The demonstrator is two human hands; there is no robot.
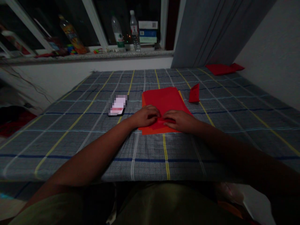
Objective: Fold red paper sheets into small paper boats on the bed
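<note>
Red paper sheets (164, 98) lie on the grey checked cloth in front of me, with the edges of orange paper (152, 130) showing beneath them. On top of the stack, a small piece of folded red paper (161, 120) is between my two hands. My left hand (145, 116) has its fingers curled and pressed at that piece's left end. From the other side my right hand (180, 120) grips its right end, thumb below and fingers above. Part of the folded paper is hidden under the fingers.
A phone (117, 105) with a lit, blurred screen lies left of the stack. To the right stands a folded red paper piece (194, 93); more red paper (221, 69) lies at the far right corner. Bottles (134, 31) and stacked boxes (148, 32) line the windowsill (98, 55).
</note>
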